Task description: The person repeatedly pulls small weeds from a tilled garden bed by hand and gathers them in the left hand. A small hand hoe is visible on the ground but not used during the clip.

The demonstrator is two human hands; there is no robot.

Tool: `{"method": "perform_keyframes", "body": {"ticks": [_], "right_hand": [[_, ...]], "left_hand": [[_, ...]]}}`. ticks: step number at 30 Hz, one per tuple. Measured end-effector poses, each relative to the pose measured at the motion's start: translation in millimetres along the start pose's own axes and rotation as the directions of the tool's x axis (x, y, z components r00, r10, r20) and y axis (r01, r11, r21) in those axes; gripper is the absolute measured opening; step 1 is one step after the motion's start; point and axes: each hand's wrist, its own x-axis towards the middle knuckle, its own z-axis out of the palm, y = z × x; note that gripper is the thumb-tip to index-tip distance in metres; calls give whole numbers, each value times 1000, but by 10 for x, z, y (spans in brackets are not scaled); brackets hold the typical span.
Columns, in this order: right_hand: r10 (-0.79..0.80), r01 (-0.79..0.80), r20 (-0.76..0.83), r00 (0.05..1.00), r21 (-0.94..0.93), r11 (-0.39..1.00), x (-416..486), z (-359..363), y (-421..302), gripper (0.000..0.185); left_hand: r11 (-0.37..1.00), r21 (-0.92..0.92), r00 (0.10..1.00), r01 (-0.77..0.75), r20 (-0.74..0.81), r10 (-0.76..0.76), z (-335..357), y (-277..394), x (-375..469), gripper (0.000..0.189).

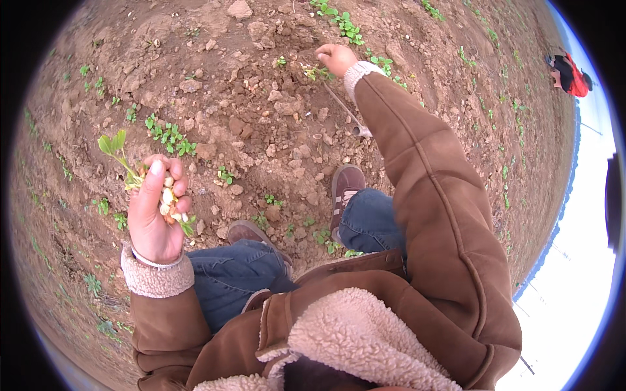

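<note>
My left hand (159, 205) is raised at the left, its fingers curled around a bunch of peanuts (167, 200), pale and reddish-brown. A green leafy sprig (116, 146) sticks out above the thumb, and more leaves show below the fingers. My right hand (337, 58) reaches out low over the soil at the top, with its fingers bent inward. Whether anything is between those fingertips cannot be seen. Just beneath it lies a small uprooted-looking plant (315, 73). A hand tool with a thin handle (342, 102) and a metal socket (362, 131) rests on the ground under my right forearm.
Cloddy brown soil (274, 151) spreads all around, dotted with green seedlings (168, 137) and a leafy row (345, 24) beyond my right hand. My two brown shoes (348, 183) stand on the soil. Far off at the right, a person in red (572, 78) is bent over.
</note>
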Motion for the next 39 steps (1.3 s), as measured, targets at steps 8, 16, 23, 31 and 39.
{"method": "perform_keyframes", "body": {"ticks": [8, 16, 23, 31, 39], "right_hand": [[52, -57, -33, 998, -156, 986, 431, 562, -370, 28], [48, -218, 213, 976, 947, 237, 244, 46, -558, 23], [-120, -226, 199, 973, 927, -298, -95, -366, -766, 12], [296, -226, 257, 920, 965, -136, -458, -440, -1026, 34], [288, -472, 715, 637, 657, -588, -1532, 1338, -1238, 9]], "left_hand": [[999, -34, 999, 31, -39, -32, -50, -38, 77, 13], [995, -67, 995, 75, -54, -78, -139, -16, 184, 13], [995, -19, 994, 101, -33, -101, -135, -63, 342, 14], [986, -68, 988, 151, -7, -151, -28, -70, 497, 13], [985, -78, 982, 151, 122, -141, 156, -99, 702, 17]]}}
